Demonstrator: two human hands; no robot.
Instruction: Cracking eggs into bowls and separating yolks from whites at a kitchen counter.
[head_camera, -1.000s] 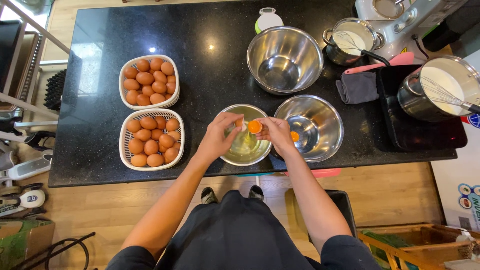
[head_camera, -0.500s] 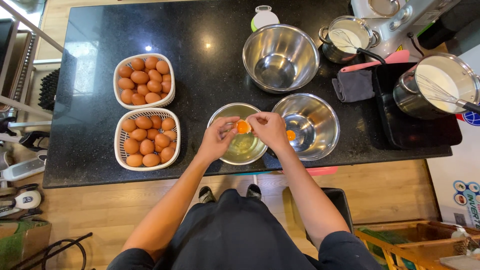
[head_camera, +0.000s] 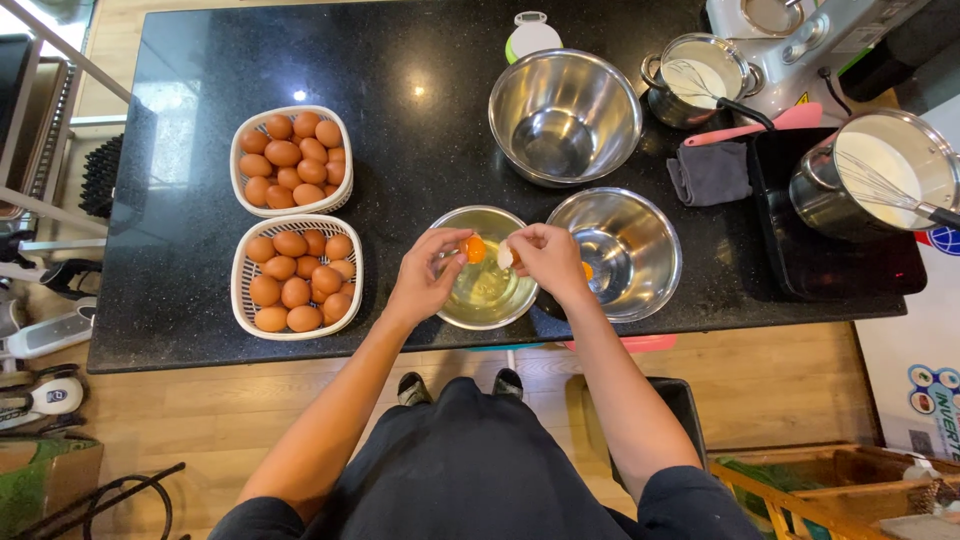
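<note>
My left hand (head_camera: 428, 273) holds an eggshell half with an orange yolk (head_camera: 474, 248) in it, over a small steel bowl (head_camera: 478, 303) of egg white. My right hand (head_camera: 545, 259) holds the other, pale shell half (head_camera: 506, 255) just to the right, over the same bowl's rim. A second steel bowl (head_camera: 640, 226) beside my right hand has a yolk (head_camera: 587, 270) in it. Two white baskets of brown eggs, one near (head_camera: 297, 277) and one farther (head_camera: 292, 160), stand to the left on the black counter (head_camera: 400, 120).
A large empty steel bowl (head_camera: 563, 115) stands behind. At the right are a pot with a whisk (head_camera: 695, 78), a grey cloth (head_camera: 709, 172), a pink spatula (head_camera: 755, 128), and a pot of white liquid with a whisk (head_camera: 875, 178) on a black cooktop (head_camera: 830, 270). A mixer (head_camera: 800, 30) stands far right.
The yolk has passed from the shell in my right hand to the shell in my left hand. Both hands stay over the small bowl.
</note>
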